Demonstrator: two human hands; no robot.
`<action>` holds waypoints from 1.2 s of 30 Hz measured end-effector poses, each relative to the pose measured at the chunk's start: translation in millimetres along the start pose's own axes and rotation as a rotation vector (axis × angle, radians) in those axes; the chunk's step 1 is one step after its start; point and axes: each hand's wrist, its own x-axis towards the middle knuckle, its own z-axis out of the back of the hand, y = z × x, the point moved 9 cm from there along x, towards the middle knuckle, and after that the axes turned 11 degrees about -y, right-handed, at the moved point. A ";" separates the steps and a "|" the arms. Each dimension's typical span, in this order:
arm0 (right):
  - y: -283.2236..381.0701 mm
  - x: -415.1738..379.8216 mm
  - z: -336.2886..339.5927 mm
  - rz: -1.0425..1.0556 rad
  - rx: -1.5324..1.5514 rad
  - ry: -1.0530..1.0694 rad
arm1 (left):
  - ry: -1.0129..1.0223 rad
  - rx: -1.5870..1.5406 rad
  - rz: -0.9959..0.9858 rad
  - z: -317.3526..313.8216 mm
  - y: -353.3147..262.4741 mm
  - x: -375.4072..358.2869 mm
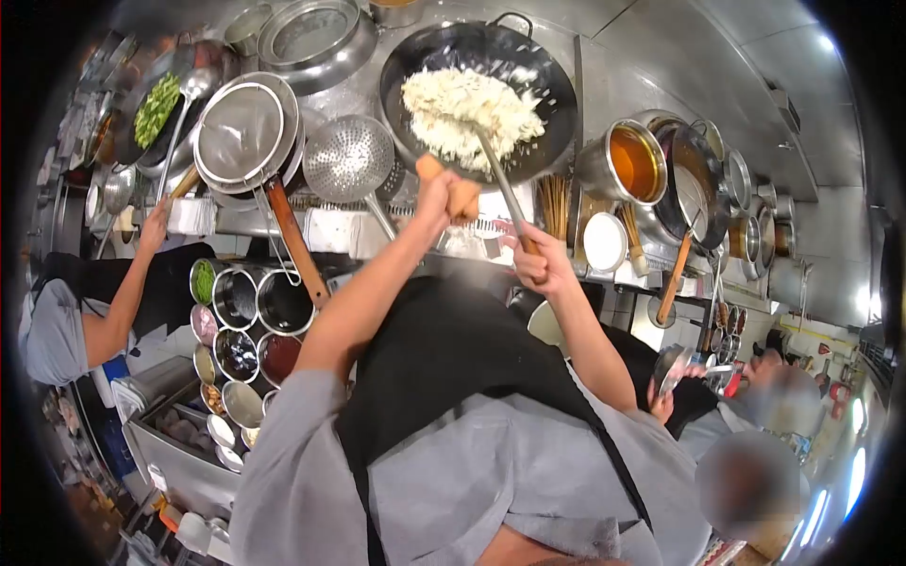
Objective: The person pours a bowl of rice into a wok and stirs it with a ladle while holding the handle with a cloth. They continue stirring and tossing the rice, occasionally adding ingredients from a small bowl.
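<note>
A black wok (547, 75) sits on the burner ahead of me, holding a heap of white rice (467, 108). My left hand (439, 193) grips the wok's wooden handle (462, 198) at its near rim. My right hand (533, 259) is closed around the long handle of a metal ladle (500, 179), whose far end is buried in the rice. Both arms reach forward over my black apron and grey shirt.
A mesh strainer (243, 132) and a perforated skimmer (347, 158) lie left of the wok. Round seasoning tubs (236, 330) stand lower left. A pot of orange oil (634, 162) sits on the right. One co-worker (113, 311) works a wok of greens (156, 108); another person (755, 415) stands lower right.
</note>
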 end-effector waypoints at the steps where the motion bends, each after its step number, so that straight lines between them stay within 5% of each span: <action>1: 16.7 4.2 4.3 0.094 -0.101 -0.006 | -0.016 -0.017 -0.041 -7.1 -3.3 19.0; 4: 59.9 -5.1 -24.7 0.303 -0.333 -0.172 | -0.100 0.025 -0.149 -24.6 -26.7 30.6; 10: 71.6 -67.6 -31.7 0.562 -0.918 -0.549 | 0.032 0.192 0.007 -15.2 -41.1 -30.6; 13: 83.7 -38.5 6.9 0.969 -1.781 -1.063 | 0.284 0.129 0.179 -12.7 -38.7 -75.8; 16: 71.6 7.4 22.5 0.665 -2.007 -1.051 | 0.340 0.197 0.219 -0.2 -32.8 -104.6; 18: 72.0 10.6 14.2 0.677 -2.032 -1.069 | 0.336 0.287 0.153 5.7 -33.5 -121.7; 20: 63.9 12.6 -14.2 0.688 -2.064 -1.079 | 0.281 0.516 -0.271 8.1 -54.9 -136.6; 22: 37.7 3.8 -88.5 1.405 -1.912 -0.666 | 0.199 0.656 -0.411 13.6 -53.4 -137.0; 24: 10.6 37.3 -83.1 1.203 -1.475 -0.238 | 0.140 0.284 -0.367 13.4 -56.2 -141.8; 26: 3.0 33.5 -83.9 1.260 -1.417 -0.274 | 0.214 0.190 -0.344 25.8 -51.4 -114.4; 28: 6.8 23.2 -63.6 1.200 -0.877 -0.336 | 0.400 0.006 -0.193 8.6 -66.5 -129.0; 30: -3.0 8.8 -68.0 1.301 -0.839 -0.390 | 0.370 0.062 -0.230 11.4 -70.6 -133.2; 32: -13.9 -1.9 -84.7 1.472 -1.177 -0.537 | 0.307 0.137 -0.153 13.3 -56.1 -138.9; 33: -23.0 16.7 -72.8 1.259 -1.154 -0.376 | 0.320 0.122 -0.162 11.3 -46.9 -136.8; 34: -25.2 12.0 -67.2 1.274 -1.140 -0.380 | 0.330 0.137 -0.165 3.0 -42.9 -140.7; 36: -22.5 -4.8 -42.1 1.289 -1.058 -0.610 | 0.337 0.023 -0.128 -10.5 -40.2 -145.2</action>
